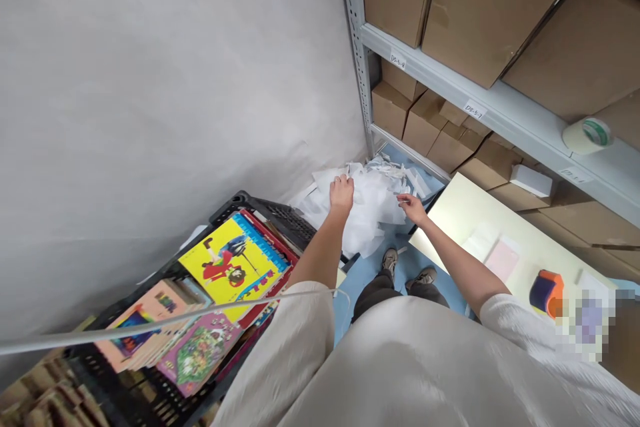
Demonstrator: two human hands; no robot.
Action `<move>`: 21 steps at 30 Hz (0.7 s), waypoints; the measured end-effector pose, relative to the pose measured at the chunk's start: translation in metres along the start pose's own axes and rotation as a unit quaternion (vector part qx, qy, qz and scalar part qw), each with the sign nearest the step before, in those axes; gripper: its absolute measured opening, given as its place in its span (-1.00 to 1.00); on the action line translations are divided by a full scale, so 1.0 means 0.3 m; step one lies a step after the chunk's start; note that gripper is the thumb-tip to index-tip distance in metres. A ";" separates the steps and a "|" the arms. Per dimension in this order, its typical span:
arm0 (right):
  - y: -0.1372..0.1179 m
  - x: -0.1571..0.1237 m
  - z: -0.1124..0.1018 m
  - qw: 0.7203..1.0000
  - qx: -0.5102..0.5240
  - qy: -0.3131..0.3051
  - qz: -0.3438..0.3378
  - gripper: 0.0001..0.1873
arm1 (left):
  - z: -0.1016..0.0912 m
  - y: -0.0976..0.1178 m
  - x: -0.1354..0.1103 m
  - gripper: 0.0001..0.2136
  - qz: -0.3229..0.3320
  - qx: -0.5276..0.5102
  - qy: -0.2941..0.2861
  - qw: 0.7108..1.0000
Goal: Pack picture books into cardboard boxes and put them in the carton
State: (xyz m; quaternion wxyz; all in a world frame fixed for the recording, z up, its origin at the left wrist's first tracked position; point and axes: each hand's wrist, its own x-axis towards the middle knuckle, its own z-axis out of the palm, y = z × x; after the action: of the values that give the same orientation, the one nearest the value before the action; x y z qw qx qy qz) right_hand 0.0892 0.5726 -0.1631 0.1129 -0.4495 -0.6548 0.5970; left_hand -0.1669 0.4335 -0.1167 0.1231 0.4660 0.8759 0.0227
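Note:
Both my arms reach down toward a heap of white paper sheets and scraps [373,203] lying on the blue floor in the corner by the wall. My left hand [341,192] rests on the heap with its fingers curled into the paper. My right hand [412,207] is at the heap's right edge, fingers pinched on a white scrap. My shoes [406,268] stand just in front of the heap.
A black plastic crate [260,213] at my left holds colourful children's books [235,263]. A metal shelf rack [450,87] with cardboard boxes runs along the right, a tape roll [586,134] on it. A pale table [475,213] at right carries an orange tape dispenser [546,292].

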 end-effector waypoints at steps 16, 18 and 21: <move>0.101 -0.047 -0.151 0.998 0.025 0.047 0.027 -0.70 | 0.268 0.257 -0.097 -0.48 0.078 -0.080 -0.158 0.981; 0.109 -0.067 -0.195 0.997 0.027 0.069 0.029 -0.69 | 0.248 0.336 -0.066 -0.48 0.109 -0.101 -0.134 0.980; 0.130 -0.116 -0.286 0.994 0.034 0.103 0.030 -0.67 | 0.227 0.487 -0.031 -0.50 0.167 -0.128 -0.112 0.971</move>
State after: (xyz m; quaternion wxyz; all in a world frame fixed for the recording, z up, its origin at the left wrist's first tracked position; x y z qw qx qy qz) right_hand 0.1855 0.6012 -0.1617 0.1773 -0.5240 -0.6052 0.5725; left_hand -0.0273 0.5032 -0.1582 0.2733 0.5860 0.7559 0.1026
